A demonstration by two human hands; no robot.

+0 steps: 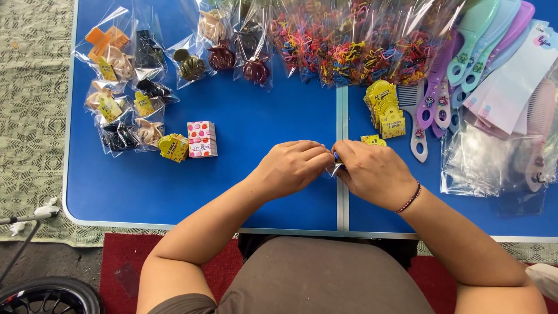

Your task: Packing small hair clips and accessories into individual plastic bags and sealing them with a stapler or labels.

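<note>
Spanning the view, our blue table (174,192) carries bagged hair clips (125,93) at the far left and combs (459,70) at the far right; nearer, our left hand (290,168) and right hand (375,171) meet at the table's middle seam; both curl closed, fingertips pinching a small clear packet (335,169) between them; a yellow tag (373,140) lies just beyond the right knuckles.

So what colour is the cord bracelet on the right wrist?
The bracelet is red and dark, looks braided; head view, below the right hand.
</note>
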